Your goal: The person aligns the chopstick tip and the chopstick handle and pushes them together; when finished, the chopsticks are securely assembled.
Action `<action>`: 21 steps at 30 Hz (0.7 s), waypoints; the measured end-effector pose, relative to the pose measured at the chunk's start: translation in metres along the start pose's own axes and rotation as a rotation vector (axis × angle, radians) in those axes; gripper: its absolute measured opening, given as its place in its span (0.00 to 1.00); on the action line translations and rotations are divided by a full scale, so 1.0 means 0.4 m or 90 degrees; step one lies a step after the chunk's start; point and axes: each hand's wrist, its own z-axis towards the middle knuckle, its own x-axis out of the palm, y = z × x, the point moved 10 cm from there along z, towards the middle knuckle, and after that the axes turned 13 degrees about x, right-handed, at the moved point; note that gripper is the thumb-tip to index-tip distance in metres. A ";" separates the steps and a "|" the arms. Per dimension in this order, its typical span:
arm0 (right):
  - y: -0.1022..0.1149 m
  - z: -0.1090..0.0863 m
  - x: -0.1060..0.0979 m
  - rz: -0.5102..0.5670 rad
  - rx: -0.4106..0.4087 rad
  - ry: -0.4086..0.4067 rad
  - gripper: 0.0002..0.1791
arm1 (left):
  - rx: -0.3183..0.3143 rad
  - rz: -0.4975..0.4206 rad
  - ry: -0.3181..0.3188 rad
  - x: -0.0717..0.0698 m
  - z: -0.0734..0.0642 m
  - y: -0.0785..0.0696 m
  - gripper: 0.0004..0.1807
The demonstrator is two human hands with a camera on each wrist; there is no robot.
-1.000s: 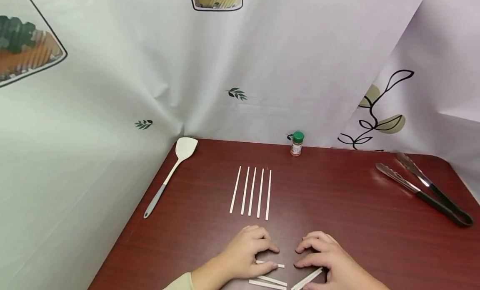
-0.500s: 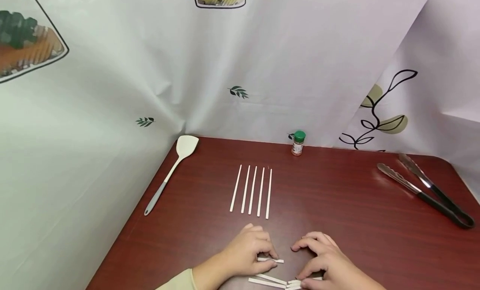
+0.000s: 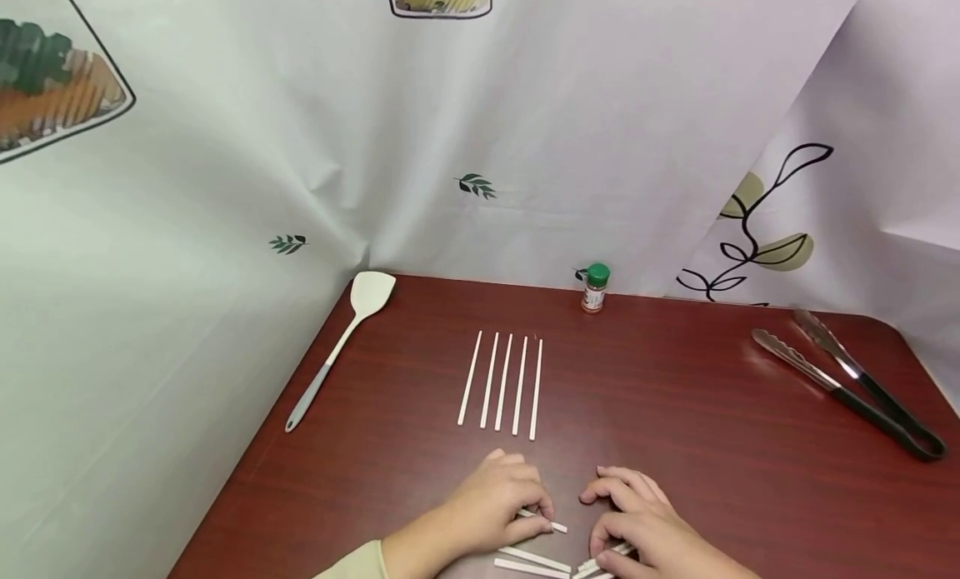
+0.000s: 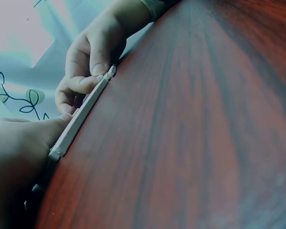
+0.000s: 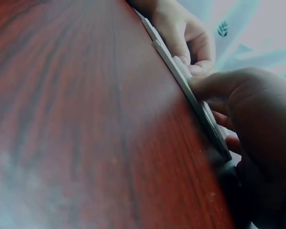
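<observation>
My left hand [image 3: 501, 502] pinches a thin white stick [image 3: 558, 527] between thumb and fingertips near the table's front edge. Beside it, my right hand [image 3: 645, 525] has thumb and index finger on a small bunch of white sticks [image 3: 588, 569], while its other fingers extend forward. Two more white sticks [image 3: 534, 560] lie on the table below the left hand, their right ends close to that bunch. In the right wrist view, the sticks [image 5: 174, 67] lie low along the tabletop with both hands at them; fingers partly hide them.
Farther back, several white sticks [image 3: 498, 383] lie in a spaced, nearly parallel row. A white spatula with a grey handle [image 3: 341, 346] lies at left, tongs [image 3: 855, 379] at right. A green-capped spice jar [image 3: 595, 289] stands by the cloth backdrop [image 3: 525, 129] at the dark red table's rear edge.
My right thumb and index finger have come together on the bunch of sticks, which has shifted and turned. My left fingertips have drawn in on their stick, which now tilts slightly.
</observation>
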 end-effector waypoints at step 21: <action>0.014 0.017 -0.069 0.004 -0.076 -0.191 0.17 | -0.080 0.047 0.014 -0.009 0.001 0.023 0.11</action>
